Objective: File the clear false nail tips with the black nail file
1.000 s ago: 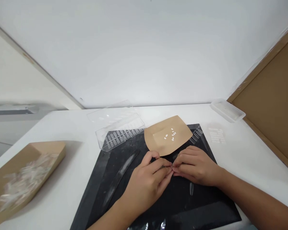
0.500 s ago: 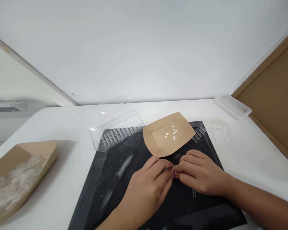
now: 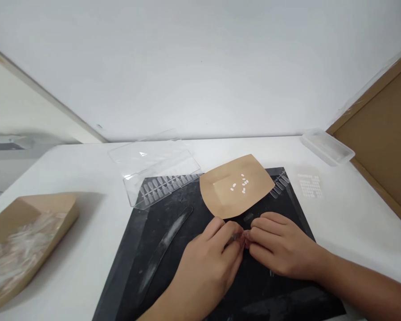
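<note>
Both our hands met over the middle of a black mat (image 3: 160, 276) on the white counter (image 3: 347, 214). Our left hand (image 3: 207, 263) and right hand (image 3: 280, 249) lay knuckles up, fingertips (image 3: 255, 233) touching. The fingers of each hand were pinched together on a tiny piece (image 3: 244, 236), held right where the two sets of fingertips met. It was too small for us to tell what it was.

Just beyond the fingers lay a flat brown paper tray (image 3: 217, 200) with a few small white pieces (image 3: 240, 185) at its centre. Beyond the fingers and to their left sat a clear plastic case (image 3: 160, 178) holding rows of clear nail tips. Left of the fingers, on the mat, a long dark nail file (image 3: 163, 249) lay slantwise. Far to their left, a brown paper box (image 3: 36, 214) held a heap of clear plastic pieces.

Beyond the fingers to the right, a short strip of clear tips (image 3: 279, 185) lay just beside the paper tray. Further right we saw a pale sheet of small dots (image 3: 310, 186) on the counter, and past it a shallow clear tray (image 3: 327, 147).
</note>
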